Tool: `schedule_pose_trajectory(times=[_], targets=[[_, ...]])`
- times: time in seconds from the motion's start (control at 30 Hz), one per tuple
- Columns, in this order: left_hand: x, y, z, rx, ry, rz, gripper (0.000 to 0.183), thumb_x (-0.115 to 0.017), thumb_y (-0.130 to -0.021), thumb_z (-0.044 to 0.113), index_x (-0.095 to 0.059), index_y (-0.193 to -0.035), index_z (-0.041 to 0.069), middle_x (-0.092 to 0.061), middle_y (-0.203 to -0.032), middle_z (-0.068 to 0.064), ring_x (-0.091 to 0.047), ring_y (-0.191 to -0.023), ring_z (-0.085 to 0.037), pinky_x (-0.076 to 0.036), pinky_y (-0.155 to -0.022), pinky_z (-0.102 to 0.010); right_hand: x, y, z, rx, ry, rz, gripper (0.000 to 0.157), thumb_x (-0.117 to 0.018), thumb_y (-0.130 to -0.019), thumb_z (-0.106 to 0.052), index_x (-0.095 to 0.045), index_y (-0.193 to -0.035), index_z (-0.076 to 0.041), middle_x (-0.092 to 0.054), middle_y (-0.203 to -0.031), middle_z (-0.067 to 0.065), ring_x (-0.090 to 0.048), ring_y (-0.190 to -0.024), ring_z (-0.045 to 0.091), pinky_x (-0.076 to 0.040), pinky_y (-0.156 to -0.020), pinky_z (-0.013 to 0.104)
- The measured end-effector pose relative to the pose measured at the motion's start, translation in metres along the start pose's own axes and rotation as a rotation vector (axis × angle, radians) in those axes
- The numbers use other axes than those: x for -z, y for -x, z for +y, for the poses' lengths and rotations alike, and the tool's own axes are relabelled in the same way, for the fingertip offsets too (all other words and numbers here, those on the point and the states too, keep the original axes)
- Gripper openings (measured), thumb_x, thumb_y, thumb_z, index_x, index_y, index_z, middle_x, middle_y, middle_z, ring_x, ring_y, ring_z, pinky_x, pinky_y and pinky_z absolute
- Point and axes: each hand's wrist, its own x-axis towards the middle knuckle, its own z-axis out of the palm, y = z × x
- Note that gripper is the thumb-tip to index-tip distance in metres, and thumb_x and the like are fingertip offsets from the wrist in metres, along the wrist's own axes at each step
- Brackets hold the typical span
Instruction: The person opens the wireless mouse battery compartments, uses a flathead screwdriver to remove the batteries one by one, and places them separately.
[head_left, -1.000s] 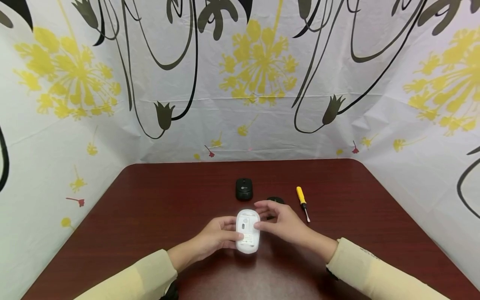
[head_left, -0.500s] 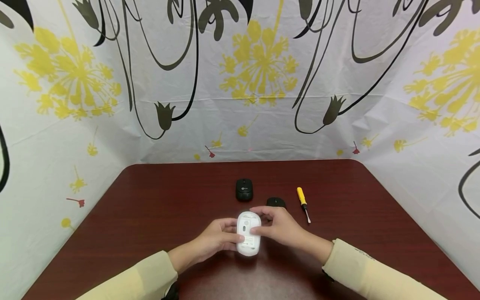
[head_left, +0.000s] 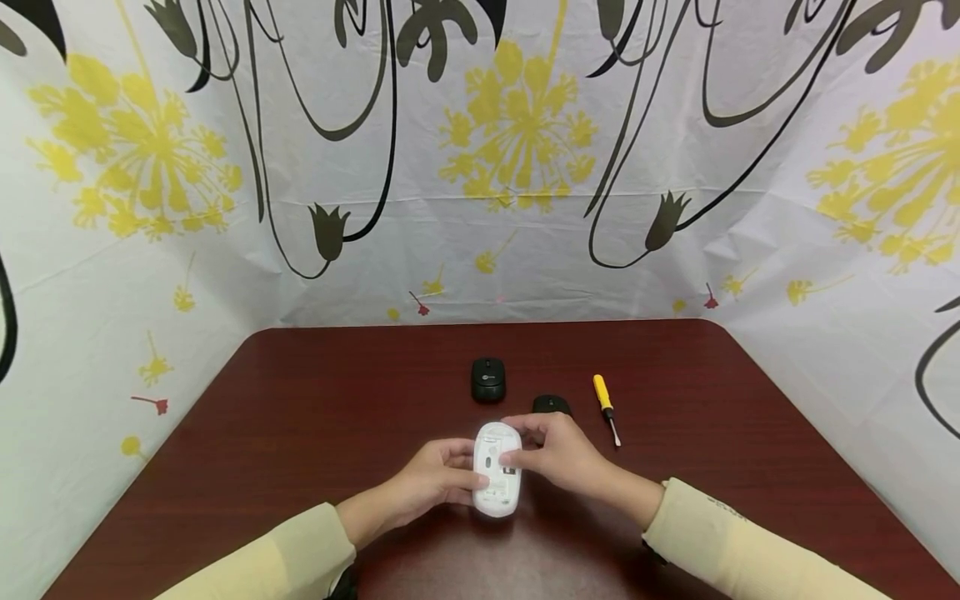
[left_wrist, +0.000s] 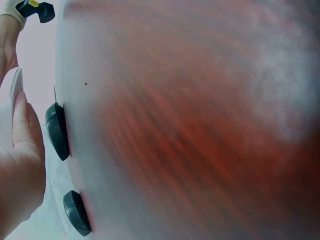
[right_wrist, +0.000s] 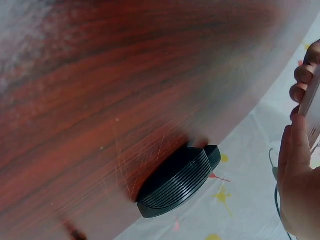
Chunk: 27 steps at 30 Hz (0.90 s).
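Observation:
A white computer mouse [head_left: 496,492] is held underside up above the table, in the middle of the head view. My left hand [head_left: 433,477] grips its left side, thumb on the underside and fingers behind. At the upper right, my right hand [head_left: 558,450] pinches it, thumb on the underside and fingers around the top end. A small dark patch shows on the underside just below the right thumb. In the left wrist view the white mouse [left_wrist: 7,107] and left hand [left_wrist: 22,170] stand at the left edge. The right wrist view has the right hand [right_wrist: 300,175] at its right edge.
On the dark red table [head_left: 360,375], a black mouse [head_left: 488,380] lies beyond the hands. A second black mouse [head_left: 552,404] is partly hidden behind the right hand. A screwdriver [head_left: 603,398] with a yellow handle lies to the right. Patterned white cloth [head_left: 420,242] hangs behind the table.
The right hand has moved slightly left and down onto the white mouse's upper right. The underside now looks different: its printed label area has changed and a small dark patch shows.

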Motion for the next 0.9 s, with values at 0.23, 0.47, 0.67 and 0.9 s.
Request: schedule_pose_trajectory(times=[0.23,0.47,0.67,0.9], targets=[[0.0002,0.0000,-0.0003,-0.008,0.002,-0.013,0.050,-0.064,-0.086,-0.005,-0.046,-0.132,-0.014,-0.064,-0.113,-0.020,-0.067,-0.092,-0.025,-0.057,-0.078,-0.041,0.0007,-0.0002,-0.0006,-0.025,-0.037,0.006,0.044,-0.080,-0.082,-0.017,-0.066,-0.120,-0.001,-0.070,-0.102,0.003,-0.066,-0.087,0.016,-0.054,-0.070,0.026],[0.0005,0.0000,-0.0010,-0.004,0.004,-0.004,0.050,-0.063,-0.086,-0.005,-0.046,-0.132,-0.014,-0.064,-0.113,-0.020,-0.067,-0.092,-0.025,-0.057,-0.079,-0.041,0.0007,-0.0006,-0.0002,-0.012,-0.056,0.023,0.037,-0.075,-0.086,-0.011,-0.065,-0.121,-0.003,-0.069,-0.104,0.003,-0.066,-0.087,0.017,-0.055,-0.072,0.027],[-0.0006,0.0007,-0.0029,0.001,-0.004,0.006,0.049,-0.064,-0.086,-0.005,-0.047,-0.131,-0.015,-0.065,-0.111,-0.019,-0.067,-0.090,-0.025,-0.057,-0.077,-0.040,0.0022,-0.0016,-0.0003,0.008,-0.022,0.076,0.028,-0.073,-0.087,-0.010,-0.068,-0.115,-0.007,-0.068,-0.100,0.000,-0.064,-0.085,0.018,-0.054,-0.071,0.027],[-0.0008,0.0014,-0.0012,0.000,-0.006,0.006,0.049,-0.064,-0.086,-0.005,-0.047,-0.131,-0.015,-0.064,-0.112,-0.020,-0.067,-0.091,-0.026,-0.057,-0.078,-0.041,0.0035,-0.0018,-0.0096,0.047,-0.029,0.102,0.026,-0.073,-0.086,-0.007,-0.069,-0.111,-0.004,-0.069,-0.097,0.002,-0.063,-0.085,0.025,-0.054,-0.072,0.029]])
